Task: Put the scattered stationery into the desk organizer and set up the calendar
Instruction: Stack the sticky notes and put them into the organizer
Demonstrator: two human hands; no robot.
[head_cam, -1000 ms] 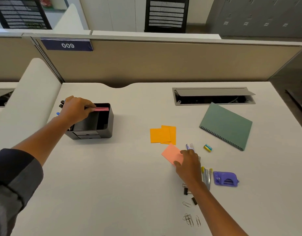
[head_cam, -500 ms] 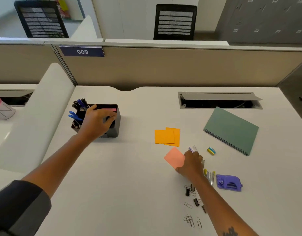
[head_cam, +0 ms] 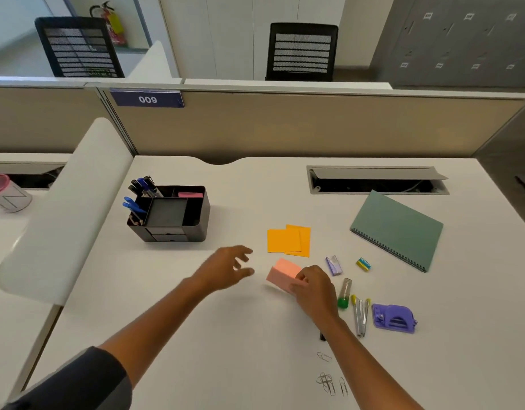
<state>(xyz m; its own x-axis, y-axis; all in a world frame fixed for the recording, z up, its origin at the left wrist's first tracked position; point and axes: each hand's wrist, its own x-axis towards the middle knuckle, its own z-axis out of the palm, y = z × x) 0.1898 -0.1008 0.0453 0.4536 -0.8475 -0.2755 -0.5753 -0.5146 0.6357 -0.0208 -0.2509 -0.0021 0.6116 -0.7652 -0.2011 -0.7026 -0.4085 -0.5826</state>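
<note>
On the left part of the white counter (head_cam: 172,306) a black desk organizer (head_cam: 178,216) is seen, divided into several compartments. Blue and black pens (head_cam: 144,184) are stood in its left rear compartment, and a small pink pad (head_cam: 190,195) is placed in the rear compartment at the right. Above it, on the beige partition, a blue label (head_cam: 146,98) is fixed, on which "009" can be read in white.

Near the middle, the left hand (head_cam: 225,269) is held just above the counter, with the fingers spread and relaxed, and nothing is gripped by it. Behind it and to the right, two orange sticky notes (head_cam: 288,240) are laid flat, partly overlapping. A salmon-pink block of sticky notes (head_cam: 283,274) is pinched at its near end by the curled fingers of the right hand (head_cam: 314,287) and is tilted up from the counter.

Further right, a small purple box (head_cam: 334,265), a green-capped tube (head_cam: 344,293), a yellow eraser (head_cam: 363,264), a stapler (head_cam: 361,315) and a purple hole punch (head_cam: 393,318) are scattered. Paper clips (head_cam: 329,381) are lying near the front edge. A green spiral-bound calendar (head_cam: 398,229) is lying flat and closed at the far right; no writing can be read on it.
</note>
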